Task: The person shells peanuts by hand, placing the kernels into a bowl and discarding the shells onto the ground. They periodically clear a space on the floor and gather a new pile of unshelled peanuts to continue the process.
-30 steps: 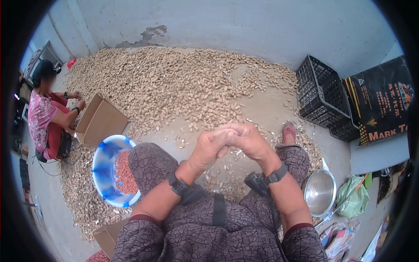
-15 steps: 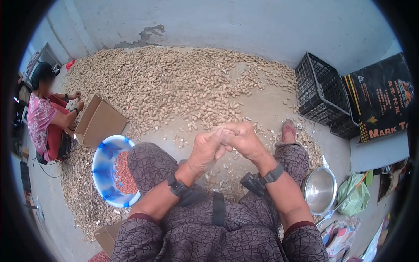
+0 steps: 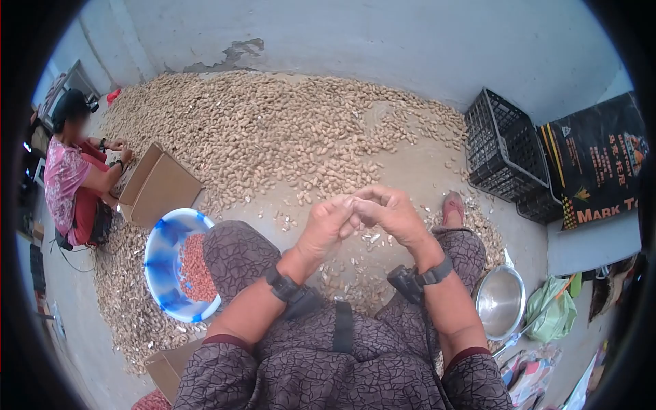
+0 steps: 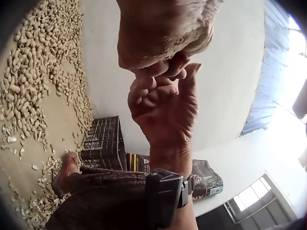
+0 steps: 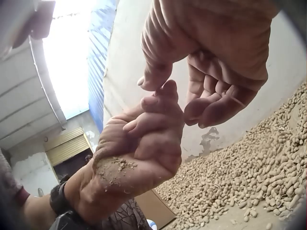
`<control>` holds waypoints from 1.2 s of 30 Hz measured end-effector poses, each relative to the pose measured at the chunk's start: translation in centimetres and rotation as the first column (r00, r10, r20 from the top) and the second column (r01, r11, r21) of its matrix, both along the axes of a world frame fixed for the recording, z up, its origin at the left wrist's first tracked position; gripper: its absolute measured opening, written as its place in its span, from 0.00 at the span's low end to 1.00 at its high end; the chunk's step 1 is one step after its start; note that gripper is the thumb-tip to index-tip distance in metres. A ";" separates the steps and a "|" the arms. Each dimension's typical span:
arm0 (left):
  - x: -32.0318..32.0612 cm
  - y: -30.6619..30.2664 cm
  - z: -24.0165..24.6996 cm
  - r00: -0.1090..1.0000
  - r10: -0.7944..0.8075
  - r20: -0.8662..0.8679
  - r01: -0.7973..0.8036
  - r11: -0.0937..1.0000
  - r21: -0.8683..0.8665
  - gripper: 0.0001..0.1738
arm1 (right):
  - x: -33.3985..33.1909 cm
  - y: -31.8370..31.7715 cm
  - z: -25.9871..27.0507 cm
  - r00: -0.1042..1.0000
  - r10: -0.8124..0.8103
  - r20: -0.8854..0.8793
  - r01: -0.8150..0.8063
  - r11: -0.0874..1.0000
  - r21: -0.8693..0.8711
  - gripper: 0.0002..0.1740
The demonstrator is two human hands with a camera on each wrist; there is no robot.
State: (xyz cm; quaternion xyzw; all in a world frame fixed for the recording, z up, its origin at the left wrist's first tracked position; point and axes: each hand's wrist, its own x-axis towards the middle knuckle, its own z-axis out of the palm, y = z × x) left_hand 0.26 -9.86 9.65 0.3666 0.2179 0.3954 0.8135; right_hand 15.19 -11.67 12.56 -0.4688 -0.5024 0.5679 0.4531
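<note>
Both hands meet at the fingertips above the lap. In the right wrist view, the left hand has its fingers curled and thumb drawn in, with dusty crumbs on the heel of its palm. The right hand brings its thumb down onto the left fingertips. Between them the two hands pinch a peanut, nearly all hidden by the fingers. The other right fingers curl toward the palm, where a pale sliver shows. In the left wrist view the left hand's back hides much of the contact.
Unshelled peanuts spread across the floor up to the wall. A blue-and-white basin with reddish kernels stands by the left knee, a metal bowl at right. Black crates stand beyond. Another person crouches behind a cardboard box.
The right hand has shifted slightly and its fingers have loosened, leaving a wider gap behind the meeting fingertips. The left hand has stayed nearly in place.
</note>
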 end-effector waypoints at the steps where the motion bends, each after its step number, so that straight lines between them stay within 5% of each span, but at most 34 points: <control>1: 0.0 -0.1 0.1 0.997 0.072 -0.029 -0.071 0.996 0.051 0.11 | 0.3 0.0 0.0 0.999 -0.004 0.038 0.005 1.000 -0.007 0.14; 3: -0.2 -0.1 0.2 0.991 0.108 -0.076 -0.101 0.991 0.090 0.11 | 0.4 0.1 -0.2 0.997 -0.008 0.078 0.009 1.000 -0.014 0.13; 7: 0.3 -0.2 0.3 0.972 0.215 -0.096 -0.192 0.960 0.205 0.11 | -0.2 0.2 -0.4 0.993 0.021 -0.113 -0.033 0.994 -0.103 0.12; 19: 0.8 -0.5 0.3 0.920 0.345 -0.186 -0.330 0.938 0.105 0.11 | -0.8 -0.2 -0.7 0.981 0.023 -0.195 -0.043 0.994 -0.101 0.08; 29: 0.6 0.3 -0.3 0.972 0.233 -0.036 -0.233 0.972 -0.009 0.12 | -0.7 -0.1 0.0 0.920 -0.071 -0.386 -0.025 0.971 -0.239 0.08; 36: 0.5 0.4 -1.1 0.978 0.209 -0.027 -0.209 0.977 -0.038 0.10 | -0.5 0.1 -1.2 0.966 -0.055 -0.252 0.002 0.978 -0.207 0.07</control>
